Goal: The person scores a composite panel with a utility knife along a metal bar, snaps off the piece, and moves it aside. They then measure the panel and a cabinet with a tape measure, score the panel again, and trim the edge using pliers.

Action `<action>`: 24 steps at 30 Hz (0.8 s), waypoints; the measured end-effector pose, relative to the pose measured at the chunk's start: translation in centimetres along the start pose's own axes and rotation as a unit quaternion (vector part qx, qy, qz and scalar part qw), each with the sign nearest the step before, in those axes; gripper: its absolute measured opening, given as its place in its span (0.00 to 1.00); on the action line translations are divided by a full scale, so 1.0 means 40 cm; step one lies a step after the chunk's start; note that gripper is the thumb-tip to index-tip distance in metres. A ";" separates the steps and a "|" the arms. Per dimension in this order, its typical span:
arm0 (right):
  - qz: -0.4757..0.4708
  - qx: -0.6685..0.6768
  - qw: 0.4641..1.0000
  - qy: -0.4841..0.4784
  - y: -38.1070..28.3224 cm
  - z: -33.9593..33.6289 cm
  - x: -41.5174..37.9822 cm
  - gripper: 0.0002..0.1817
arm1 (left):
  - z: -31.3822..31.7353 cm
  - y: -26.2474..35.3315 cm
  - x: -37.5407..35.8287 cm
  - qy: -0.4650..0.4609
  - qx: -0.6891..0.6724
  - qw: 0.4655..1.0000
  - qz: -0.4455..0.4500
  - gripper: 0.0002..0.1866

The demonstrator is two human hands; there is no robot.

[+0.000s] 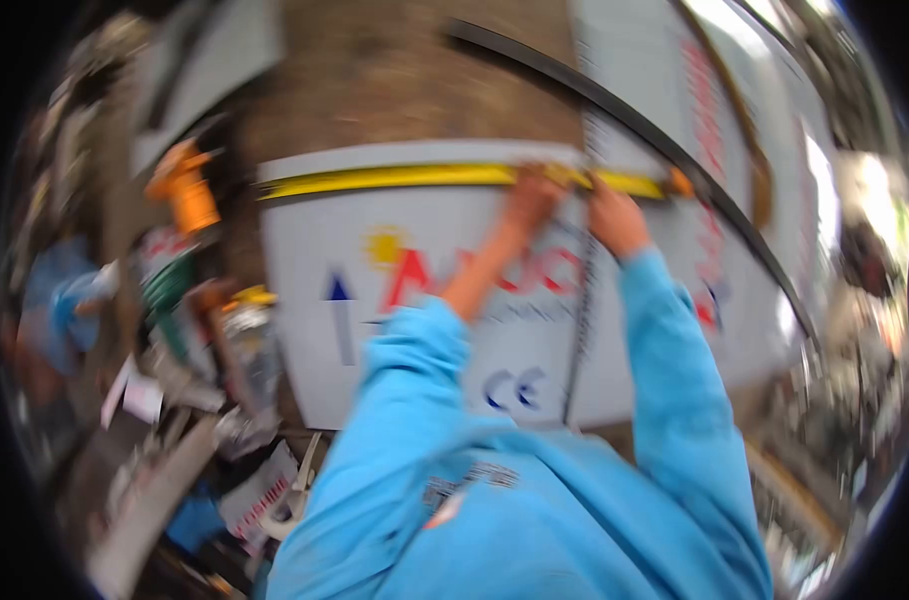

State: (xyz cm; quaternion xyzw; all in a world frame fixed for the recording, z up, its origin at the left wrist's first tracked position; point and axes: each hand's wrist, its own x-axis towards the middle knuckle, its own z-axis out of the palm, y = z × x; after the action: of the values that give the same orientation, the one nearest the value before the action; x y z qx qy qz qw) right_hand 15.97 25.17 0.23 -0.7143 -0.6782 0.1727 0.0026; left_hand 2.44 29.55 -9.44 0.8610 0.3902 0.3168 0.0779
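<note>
A yellow tape measure [395, 180] lies stretched across a white printed panel [455, 360], near its far edge. An orange piece [680, 183] shows at the tape's right end. My left hand [533, 198] is closed on the tape blade right of the panel's middle. Just to its right, my right hand [618, 215] has its fingers drawn together at the tape. Blur hides what is between those fingers, perhaps something small. Red lettering, a yellow sun and a blue arrow are printed on the panel's film.
A long dark strip [615, 108] crosses the panels at the upper right. More film-covered panel [755, 250] extends to the right. At left are an orange tool [190, 190], a green object [170, 295] and cluttered scraps. Brown surface [405, 75] shows beyond the panel.
</note>
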 end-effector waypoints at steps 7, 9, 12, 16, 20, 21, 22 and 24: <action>-0.082 0.015 0.996 -0.013 0.030 0.002 0.036 0.21 | -0.043 0.015 0.009 0.013 -0.043 0.997 -0.059 0.18; -0.055 0.096 0.991 -0.071 0.015 -0.052 0.055 0.20 | -0.027 0.025 0.002 0.011 -0.032 0.998 -0.054 0.19; -0.088 0.027 0.995 0.036 0.028 0.008 0.042 0.23 | -0.029 0.007 0.007 0.007 -0.022 0.998 -0.055 0.20; -0.049 0.054 0.997 -0.027 0.043 -0.010 0.089 0.20 | -0.049 0.015 0.013 -0.045 -0.022 0.996 -0.071 0.21; -0.050 0.094 0.994 -0.017 0.021 -0.035 0.049 0.18 | -0.051 0.019 0.008 -0.011 -0.027 0.997 -0.064 0.20; -0.059 0.062 0.995 0.049 0.036 0.022 0.042 0.20 | -0.048 0.005 0.015 -0.009 -0.028 0.998 -0.062 0.20; -0.086 0.052 0.994 0.033 0.068 0.038 0.053 0.22 | -0.044 0.006 0.010 -0.015 -0.009 0.998 -0.057 0.20; -0.050 0.089 0.992 -0.075 0.011 -0.044 0.059 0.23 | -0.047 0.016 0.005 -0.035 -0.018 0.997 -0.070 0.19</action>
State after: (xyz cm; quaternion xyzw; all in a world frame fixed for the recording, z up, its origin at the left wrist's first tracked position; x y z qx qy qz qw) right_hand 16.87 27.85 1.22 -0.6619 -0.6929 0.2849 0.0242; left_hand 1.78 29.03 -7.61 0.8405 0.4410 0.2870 0.1292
